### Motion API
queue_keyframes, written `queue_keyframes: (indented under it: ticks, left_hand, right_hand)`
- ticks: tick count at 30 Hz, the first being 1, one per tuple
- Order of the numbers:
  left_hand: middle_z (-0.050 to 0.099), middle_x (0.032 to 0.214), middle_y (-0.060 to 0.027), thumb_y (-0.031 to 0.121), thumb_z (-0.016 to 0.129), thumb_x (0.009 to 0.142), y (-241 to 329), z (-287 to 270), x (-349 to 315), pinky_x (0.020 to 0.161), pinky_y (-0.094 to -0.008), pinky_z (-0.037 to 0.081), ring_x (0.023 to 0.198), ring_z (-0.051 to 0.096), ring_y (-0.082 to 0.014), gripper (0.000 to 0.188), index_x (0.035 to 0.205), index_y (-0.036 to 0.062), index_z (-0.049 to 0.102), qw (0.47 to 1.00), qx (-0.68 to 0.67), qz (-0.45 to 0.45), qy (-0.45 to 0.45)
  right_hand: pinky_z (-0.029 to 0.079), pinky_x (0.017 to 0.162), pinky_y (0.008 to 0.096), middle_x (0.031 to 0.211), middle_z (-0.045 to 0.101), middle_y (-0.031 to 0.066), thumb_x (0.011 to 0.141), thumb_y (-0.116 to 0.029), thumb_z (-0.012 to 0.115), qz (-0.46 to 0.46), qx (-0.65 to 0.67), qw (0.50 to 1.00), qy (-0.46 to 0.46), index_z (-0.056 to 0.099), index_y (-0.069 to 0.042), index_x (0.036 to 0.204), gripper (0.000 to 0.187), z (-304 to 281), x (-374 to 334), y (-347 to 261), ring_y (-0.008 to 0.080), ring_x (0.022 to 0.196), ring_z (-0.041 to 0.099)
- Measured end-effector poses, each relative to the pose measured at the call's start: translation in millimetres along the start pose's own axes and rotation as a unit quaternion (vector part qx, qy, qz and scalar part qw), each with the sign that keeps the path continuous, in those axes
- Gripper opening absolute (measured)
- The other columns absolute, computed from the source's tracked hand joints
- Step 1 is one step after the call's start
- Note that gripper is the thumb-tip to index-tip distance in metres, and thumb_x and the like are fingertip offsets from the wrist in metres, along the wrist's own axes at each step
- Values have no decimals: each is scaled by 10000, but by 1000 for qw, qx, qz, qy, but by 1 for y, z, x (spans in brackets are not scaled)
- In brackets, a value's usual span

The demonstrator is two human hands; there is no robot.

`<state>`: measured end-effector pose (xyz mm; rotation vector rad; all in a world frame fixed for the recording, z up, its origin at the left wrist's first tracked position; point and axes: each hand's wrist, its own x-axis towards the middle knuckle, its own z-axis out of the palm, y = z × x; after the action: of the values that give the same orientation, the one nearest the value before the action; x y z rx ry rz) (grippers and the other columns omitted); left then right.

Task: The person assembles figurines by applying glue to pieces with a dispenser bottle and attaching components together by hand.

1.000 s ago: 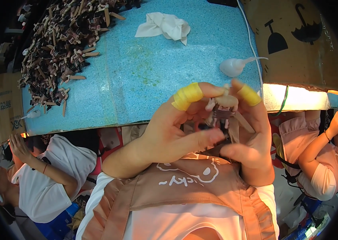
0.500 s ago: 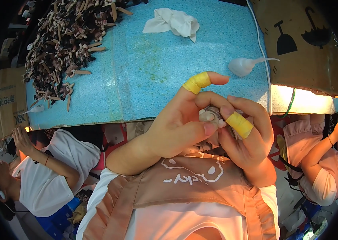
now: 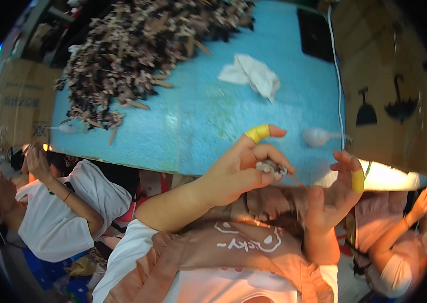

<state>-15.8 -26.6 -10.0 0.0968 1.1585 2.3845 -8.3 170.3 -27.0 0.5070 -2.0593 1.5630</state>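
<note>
Right hand [image 3: 332, 202]: it has come away from the figurine [image 3: 270, 167], where both hands met half a second ago; I see it off to the side, fingers bent but parted, thumb up; whether it touches the thin stick [image 3: 296, 179] I cannot tell from my end
Left hand [image 3: 239, 170]: reaching in from the lower left, wrist bent, forefinger raised and pointing right, thumb and the next fingers pinched on the figurine
Yellow tape [image 3: 257, 134]: wrapped round the left forefinger, with a like band on the right hand
Apron [image 3: 244, 255]: brown, white lettering and a cartoon outline, turned away from my view
Cardboard box [image 3: 390, 146]: dark umbrella and goblet symbols, upside down
Figurine: above the apron, just off the edge of the blue tabletop [image 3: 193, 136], pale with dark patches, blurred and mostly covered by fingers
</note>
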Motion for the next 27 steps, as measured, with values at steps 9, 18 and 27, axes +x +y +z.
queue_keyframes:
  ticks: [9,18,27]
  left_hand:
    - [592,896,-95,233,514,832,114,-39,76,605,-286,490,798,559,-153,331,1094,33,487,883,443,-135,70]
    - [565,1119,-167,382,626,767,201,-92,200,791,-392,468,965,580,-314,555,1192,55,482,664,676,194,256]
    - [628,1026,-97,241,620,768,139,-73,215,834,-440,420,998,579,-268,243,986,138,649,391,893,-37,220]
  right_hand:
    - [359,876,391,1066,558,166,728,-50,627,32,-231,966,-113,508,21,1088,385,11,27,29,333,1021,499]
    - [361,864,401,1019,592,132,742,-46,624,3,-252,962,-107,546,3,1013,286,16,30,26,312,1003,513]
    - [354,879,410,1017,578,158,760,-46,597,24,-233,965,-118,548,23,1004,258,12,26,22,330,1004,498]
